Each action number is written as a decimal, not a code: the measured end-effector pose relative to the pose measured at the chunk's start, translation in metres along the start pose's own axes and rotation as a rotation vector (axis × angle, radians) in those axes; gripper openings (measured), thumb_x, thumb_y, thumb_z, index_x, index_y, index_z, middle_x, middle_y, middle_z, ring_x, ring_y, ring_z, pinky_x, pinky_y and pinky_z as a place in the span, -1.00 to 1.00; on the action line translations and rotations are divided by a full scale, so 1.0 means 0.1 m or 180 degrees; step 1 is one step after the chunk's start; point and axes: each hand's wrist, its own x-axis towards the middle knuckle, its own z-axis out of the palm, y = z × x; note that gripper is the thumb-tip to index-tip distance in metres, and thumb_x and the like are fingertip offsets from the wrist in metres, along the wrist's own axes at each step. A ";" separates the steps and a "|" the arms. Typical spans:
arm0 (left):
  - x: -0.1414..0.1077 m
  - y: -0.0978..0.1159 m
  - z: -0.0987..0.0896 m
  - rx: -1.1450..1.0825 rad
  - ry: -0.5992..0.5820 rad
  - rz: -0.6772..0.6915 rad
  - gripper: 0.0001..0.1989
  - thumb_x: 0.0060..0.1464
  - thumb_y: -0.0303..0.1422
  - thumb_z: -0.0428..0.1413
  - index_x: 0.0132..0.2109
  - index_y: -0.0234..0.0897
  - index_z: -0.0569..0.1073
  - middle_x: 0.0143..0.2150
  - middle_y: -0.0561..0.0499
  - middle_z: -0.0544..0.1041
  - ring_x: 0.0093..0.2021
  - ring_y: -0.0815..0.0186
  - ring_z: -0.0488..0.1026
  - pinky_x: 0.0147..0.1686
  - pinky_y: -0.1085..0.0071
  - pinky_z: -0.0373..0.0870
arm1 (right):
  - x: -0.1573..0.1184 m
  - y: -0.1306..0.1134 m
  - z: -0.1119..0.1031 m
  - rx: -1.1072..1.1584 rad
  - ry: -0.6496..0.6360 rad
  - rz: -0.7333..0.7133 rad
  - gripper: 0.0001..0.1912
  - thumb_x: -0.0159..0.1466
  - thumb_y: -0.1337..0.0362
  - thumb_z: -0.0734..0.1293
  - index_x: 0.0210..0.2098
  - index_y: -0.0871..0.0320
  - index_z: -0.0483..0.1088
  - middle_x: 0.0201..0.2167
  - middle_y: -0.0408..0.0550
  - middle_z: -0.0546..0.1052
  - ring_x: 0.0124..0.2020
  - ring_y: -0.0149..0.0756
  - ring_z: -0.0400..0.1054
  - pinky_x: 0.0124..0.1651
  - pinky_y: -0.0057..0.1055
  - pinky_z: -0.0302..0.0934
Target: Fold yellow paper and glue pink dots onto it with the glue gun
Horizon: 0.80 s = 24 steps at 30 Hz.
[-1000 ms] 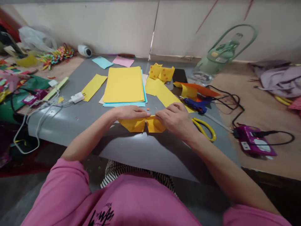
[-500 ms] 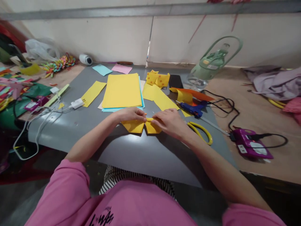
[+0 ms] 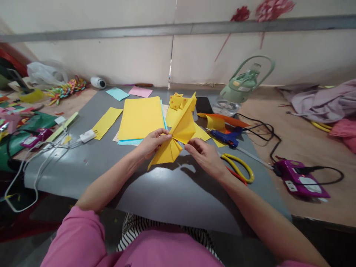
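Note:
My left hand (image 3: 154,142) pinches a yellow pleated paper bow (image 3: 183,128) at its gathered middle. The bow is tilted, its two fanned halves spreading to the upper right and lower left above the grey table mat (image 3: 144,193). At the bow's right-hand edge my right hand (image 3: 204,154) is closed, its thumb and fingertips on the corner of the sheet. Behind it sits a finished-looking yellow bow with orange dots (image 3: 176,102), partly covered. A stack of yellow sheets (image 3: 141,116) over blue ones lies just beyond my left hand.
A blue glue gun (image 3: 226,137) and yellow-handled scissors (image 3: 239,167) lie to the right, near a purple power socket (image 3: 302,180). A green-lidded bottle (image 3: 236,87) stands behind. White charger cables (image 3: 41,167) trail at left beside a yellow strip (image 3: 108,122).
The bow has been lifted off the mat and turned to a slant, its folds now fanned open. My right hand has shifted from its middle to its edge. The view has tilted up slightly.

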 end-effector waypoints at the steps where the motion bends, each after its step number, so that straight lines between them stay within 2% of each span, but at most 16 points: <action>1: 0.00 -0.01 0.00 -0.0058 0.0037 -0.0024 -0.68 -0.08 -0.32 0.36 -0.28 -0.24 0.37 -0.41 0.11 0.57 -0.47 0.42 0.51 -0.48 0.55 0.38 | 0.01 0.02 0.01 0.0228 0.0064 0.0065 -0.60 0.32 -0.12 0.28 -0.29 0.10 0.39 -0.40 -0.10 0.51 -0.44 -0.31 0.35 -0.41 -0.37 0.22; 6: -0.02 -0.02 -0.02 -0.0217 -0.0113 -0.0102 -0.63 -0.15 -0.31 0.40 -0.28 -0.25 0.38 -0.38 0.03 0.62 -0.42 0.34 0.57 -0.40 0.46 0.48 | 0.00 0.11 0.03 0.1144 0.0526 0.0162 -0.62 0.32 -0.08 0.31 -0.02 0.03 0.34 -0.24 -0.08 0.53 -0.37 -0.33 0.38 -0.34 -0.36 0.30; 8: -0.02 -0.01 -0.03 -0.0123 -0.0175 -0.0020 -0.63 -0.12 -0.28 0.39 -0.26 -0.24 0.37 -0.37 0.01 0.63 -0.40 0.31 0.58 -0.39 0.44 0.48 | 0.01 0.14 0.02 0.1289 0.0507 0.0134 -0.59 0.32 -0.08 0.31 0.02 0.02 0.32 -0.24 -0.08 0.54 -0.38 -0.33 0.38 -0.34 -0.36 0.31; 12: -0.03 0.00 -0.06 -0.0019 -0.0270 0.0049 -0.67 -0.05 -0.26 0.34 -0.23 -0.21 0.36 -0.37 0.05 0.63 -0.40 0.31 0.59 -0.38 0.44 0.49 | 0.03 0.16 0.01 0.1466 0.0204 0.0050 -0.52 0.29 -0.16 0.32 0.00 0.04 0.33 -0.28 -0.09 0.53 -0.37 -0.33 0.39 -0.37 -0.37 0.32; 16: -0.03 0.00 -0.10 0.0166 -0.0308 -0.0273 -0.72 -0.02 -0.31 0.31 -0.23 -0.21 0.38 -0.40 0.07 0.62 -0.47 0.35 0.56 -0.44 0.46 0.47 | 0.07 0.13 -0.01 0.1468 0.0367 0.0064 -0.52 0.29 -0.12 0.34 0.06 0.01 0.31 -0.22 -0.10 0.52 -0.32 -0.33 0.40 -0.36 -0.40 0.32; 18: -0.04 0.02 -0.13 0.0226 -0.0548 -0.0563 -0.76 -0.01 -0.34 0.30 -0.23 -0.23 0.40 -0.37 0.03 0.64 -0.46 0.34 0.57 -0.43 0.45 0.49 | 0.09 0.13 -0.04 0.1431 0.0443 0.0117 -0.61 0.34 -0.05 0.30 0.05 0.00 0.36 -0.15 -0.09 0.53 -0.29 -0.33 0.41 -0.31 -0.39 0.34; 21: -0.06 0.06 -0.16 0.0143 -0.0967 -0.0880 -0.80 0.04 -0.36 0.29 -0.21 -0.25 0.44 -0.31 -0.03 0.67 -0.42 0.35 0.59 -0.42 0.46 0.50 | 0.10 0.15 -0.10 0.1445 0.0247 0.0146 -0.70 0.37 0.09 0.26 0.04 -0.02 0.43 -0.08 -0.09 0.56 -0.21 -0.30 0.44 -0.20 -0.34 0.38; 24: -0.08 0.11 -0.18 0.0109 -0.1196 -0.1095 -0.82 0.06 -0.37 0.28 -0.20 -0.25 0.46 -0.29 -0.03 0.67 -0.40 0.35 0.60 -0.37 0.44 0.52 | 0.07 0.20 -0.18 0.1688 -0.0322 0.0086 -0.58 0.29 0.12 0.33 0.13 -0.08 0.42 0.01 -0.11 0.56 -0.08 -0.22 0.47 -0.09 -0.29 0.40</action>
